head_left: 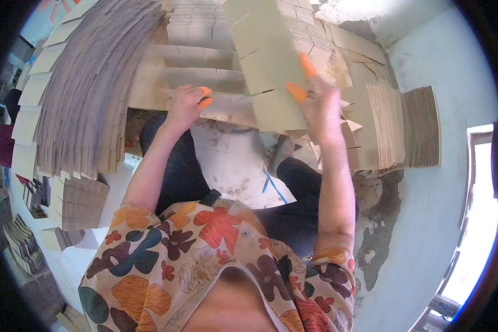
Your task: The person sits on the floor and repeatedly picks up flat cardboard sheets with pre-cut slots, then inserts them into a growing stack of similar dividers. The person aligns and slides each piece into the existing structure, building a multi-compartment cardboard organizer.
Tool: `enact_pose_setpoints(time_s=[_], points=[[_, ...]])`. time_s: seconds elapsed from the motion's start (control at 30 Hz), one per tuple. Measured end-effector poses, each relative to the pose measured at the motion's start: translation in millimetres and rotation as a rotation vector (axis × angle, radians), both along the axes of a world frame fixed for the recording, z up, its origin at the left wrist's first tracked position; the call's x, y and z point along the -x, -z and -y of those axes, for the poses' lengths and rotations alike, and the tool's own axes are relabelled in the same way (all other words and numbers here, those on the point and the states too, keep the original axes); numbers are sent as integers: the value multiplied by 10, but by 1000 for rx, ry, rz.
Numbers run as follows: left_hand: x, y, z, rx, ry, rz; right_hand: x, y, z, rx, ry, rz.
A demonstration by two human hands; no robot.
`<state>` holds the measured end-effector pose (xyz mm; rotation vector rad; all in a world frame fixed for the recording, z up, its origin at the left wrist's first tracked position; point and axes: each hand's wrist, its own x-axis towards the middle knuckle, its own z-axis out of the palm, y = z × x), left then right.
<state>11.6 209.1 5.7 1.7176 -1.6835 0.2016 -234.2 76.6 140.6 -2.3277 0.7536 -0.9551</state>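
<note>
My right hand (322, 108), with orange covers on its thumb and a fingertip, grips the right edge of a long slotted cardboard strip (268, 66). The strip is tilted and stretches away toward the top of the view. To the left, my left hand (185, 109) is curled closed, orange covers on its fingertips, and I see nothing between them. It is nearest to a row of slotted cardboard dividers (205, 79) that stand across in front of me. Part of that row is hidden behind the strip. Both hands are slightly blurred.
A tall stack of cardboard strips (88, 94) rises at the left. More cardboard stacks (406, 127) stand at the right by a pale wall (454, 83). Below, my dark-trousered legs straddle white floor tiles (221, 160) with blue strips (275, 188) lying on them.
</note>
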Motion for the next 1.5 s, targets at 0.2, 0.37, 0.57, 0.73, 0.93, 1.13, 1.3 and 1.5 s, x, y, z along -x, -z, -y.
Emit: enact_pose_setpoints(time_s=[0.2,0.37,0.57,0.73,0.93,1.13,1.3,1.5], points=[[32,39,56,24,-12,-98,-423,189,-26,-1,-115,-127],[25,92,59,-43,-76,-104,-634,216,-30,-85,-120,-216],[-73,201,154,47,-24,-82,-819,513,94,101,-231,-159],[-26,160,177,-2,-67,-115,-950,568,109,88,-283,-195],[-40,137,214,-2,-42,-132,-1075,695,132,112,-322,-340],[-58,159,237,-30,-54,-164,-1105,691,159,150,-343,-360],[-39,161,255,-56,-92,-154,-1092,687,200,232,-321,-477],[11,35,246,-35,-127,-139,-1172,515,200,323,-224,-617]])
